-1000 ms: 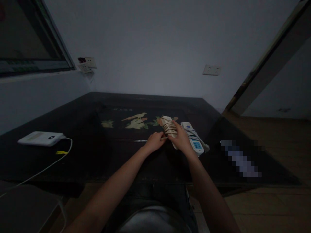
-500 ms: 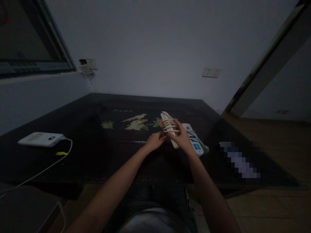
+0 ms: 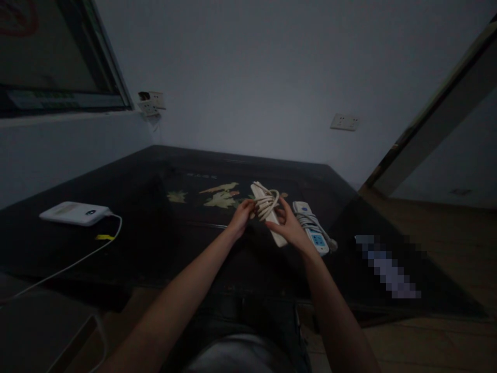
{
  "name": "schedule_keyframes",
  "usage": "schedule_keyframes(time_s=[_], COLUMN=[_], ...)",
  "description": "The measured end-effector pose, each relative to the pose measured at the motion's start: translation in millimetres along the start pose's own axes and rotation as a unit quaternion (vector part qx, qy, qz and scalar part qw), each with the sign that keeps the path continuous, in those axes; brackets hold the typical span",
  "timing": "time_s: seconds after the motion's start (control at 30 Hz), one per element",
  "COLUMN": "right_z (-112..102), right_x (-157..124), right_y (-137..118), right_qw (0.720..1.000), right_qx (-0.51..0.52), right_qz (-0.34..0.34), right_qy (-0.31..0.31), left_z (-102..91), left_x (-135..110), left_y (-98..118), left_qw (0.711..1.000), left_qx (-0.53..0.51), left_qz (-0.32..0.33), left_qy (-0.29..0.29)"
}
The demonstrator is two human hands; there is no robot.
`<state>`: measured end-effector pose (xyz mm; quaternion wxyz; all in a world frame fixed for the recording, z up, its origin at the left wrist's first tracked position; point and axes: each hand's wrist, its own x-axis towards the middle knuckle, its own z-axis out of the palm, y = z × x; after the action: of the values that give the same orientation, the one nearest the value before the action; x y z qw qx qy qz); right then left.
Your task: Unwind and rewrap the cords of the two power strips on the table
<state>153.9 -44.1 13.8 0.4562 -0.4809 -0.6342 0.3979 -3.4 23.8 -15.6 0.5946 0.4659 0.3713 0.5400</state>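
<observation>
A white power strip (image 3: 278,237) with its cable (image 3: 267,203) wound around the middle is tilted in front of me above the dark table. My right hand (image 3: 290,228) grips it from the right side, thumb near the lower part and fingers at the cable coils. At the left edge of the coils, my left hand (image 3: 241,216) is closed with fingertips on the cable; the exact grip is partly hidden. Just right of my right hand lies a second power strip (image 3: 318,241), white with blue sockets and a grey cord wrapped around it.
The dark table (image 3: 147,248) bears inlaid bird and leaf figures (image 3: 219,199). On its left lies a white device (image 3: 73,213) with a white cable, beside a yellow tag (image 3: 104,237). A pixelated object (image 3: 388,269) lies at the right. Wall sockets (image 3: 345,122) are behind.
The cable coils now look looser, with a loop standing up near my right fingers. My left hand has moved up along the strip's left side. The camera view has shifted slightly.
</observation>
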Motion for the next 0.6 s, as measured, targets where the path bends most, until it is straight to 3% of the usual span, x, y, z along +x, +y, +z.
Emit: schedule_keyframes(time_s=[0.13,0.23,0.3,0.4,0.5,0.6], right_z=[-12.4,-23.1,-26.1,-24.2,-21.9,-24.1], right_x=[-8.0,-12.1,-11.0,-4.9,-0.4,-2.7], right_y=[-10.9,-15.4,-13.0,-5.2,-2.6,-9.8], right_qw=[0.996,0.994,0.993,0.991,0.993,0.989], right_qx=[0.023,-0.027,-0.081,-0.113,-0.026,0.100], right_qz=[0.005,0.006,0.025,0.062,0.068,0.030], right_qy=[-0.089,-0.103,-0.080,0.015,0.096,0.106], left_z=[-2.6,-6.2,-8.5,-10.4,-11.8,-15.0], left_x=[0.9,1.0,1.0,1.9,3.7,5.7], left_y=[4.9,10.5,14.3,17.5,16.5,14.6], left_qw=[0.999,0.996,0.991,0.981,0.980,0.985], left_qx=[-0.024,-0.032,-0.035,-0.048,-0.062,-0.073], left_qz=[0.024,0.060,0.091,0.116,0.084,0.028], left_qy=[0.021,0.056,0.089,0.147,0.170,0.152])
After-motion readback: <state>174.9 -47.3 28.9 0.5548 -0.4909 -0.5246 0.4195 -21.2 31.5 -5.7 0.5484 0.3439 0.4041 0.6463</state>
